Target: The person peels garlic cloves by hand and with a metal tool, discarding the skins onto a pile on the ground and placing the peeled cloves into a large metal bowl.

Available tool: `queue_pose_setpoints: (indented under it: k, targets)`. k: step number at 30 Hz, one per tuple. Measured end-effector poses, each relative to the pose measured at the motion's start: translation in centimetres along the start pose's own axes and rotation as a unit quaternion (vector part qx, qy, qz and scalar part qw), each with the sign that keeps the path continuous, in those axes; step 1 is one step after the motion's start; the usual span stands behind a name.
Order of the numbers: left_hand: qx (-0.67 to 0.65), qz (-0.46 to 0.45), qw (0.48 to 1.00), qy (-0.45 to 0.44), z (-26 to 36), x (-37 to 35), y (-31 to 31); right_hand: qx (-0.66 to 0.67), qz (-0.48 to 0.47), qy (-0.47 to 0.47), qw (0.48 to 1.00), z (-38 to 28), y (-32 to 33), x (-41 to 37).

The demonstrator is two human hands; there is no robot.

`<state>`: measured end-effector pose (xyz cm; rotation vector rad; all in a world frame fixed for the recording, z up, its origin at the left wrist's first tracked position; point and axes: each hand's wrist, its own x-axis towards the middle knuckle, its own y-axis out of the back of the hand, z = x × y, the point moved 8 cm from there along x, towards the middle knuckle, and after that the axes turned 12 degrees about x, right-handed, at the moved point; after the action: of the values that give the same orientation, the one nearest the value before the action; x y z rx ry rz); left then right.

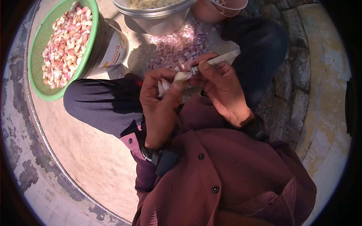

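My left hand (161, 101) is closed around a partly peeled garlic clove (182, 76), pinched between thumb and fingers. More pale cloves (163, 86) are tucked in the same palm. In my right hand (224, 87) is a small knife with a light, flat handle (225, 57). Its blade end points left and meets the clove, where a bit of pinkish skin lifts away. Below both hands, a heap of purple-pink garlic skins (180, 44) covers the ground.
At the left, a green basket (34, 60) full of unpeeled cloves rests on a white bucket (115, 51). A metal bowl (158, 19) with peeled cloves stands ahead, beside a pink tub (207, 12). My bent knees flank the skins. Bricks (294, 67) edge the right side.
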<state>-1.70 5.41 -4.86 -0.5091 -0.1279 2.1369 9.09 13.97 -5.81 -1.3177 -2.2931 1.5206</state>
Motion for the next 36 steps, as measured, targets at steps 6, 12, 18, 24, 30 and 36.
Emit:
queue_pose_setpoints:
  k: [6,12,18,24,30,36]
  targets:
    - [-0.032,-0.006,0.999,0.027,-1.5,0.1,-0.4,0.002,-0.045,0.029,0.999,-0.8,-0.6,0.3]
    - [-0.022,-0.03,0.999,0.039,-1.7,0.3,-0.5,-0.056,-0.056,0.041,0.996,-0.3,-0.5,0.6]
    - [-0.124,-0.009,0.989,0.076,-1.8,1.5,0.2,-0.001,-0.173,-0.068,0.983,0.4,-1.7,-0.8]
    - [0.064,0.055,0.996,0.024,0.4,1.1,0.7,0.066,-0.08,-0.006,0.995,-2.4,1.6,1.3]
    - [0.38,0.068,0.917,-0.102,1.5,0.9,-0.1,-0.229,-0.087,0.16,0.956,-3.3,-1.9,0.0]
    - [0.46,0.055,0.87,-0.17,3.0,0.3,-1.4,-0.338,-0.115,0.177,0.917,-2.7,-3.3,-1.0]
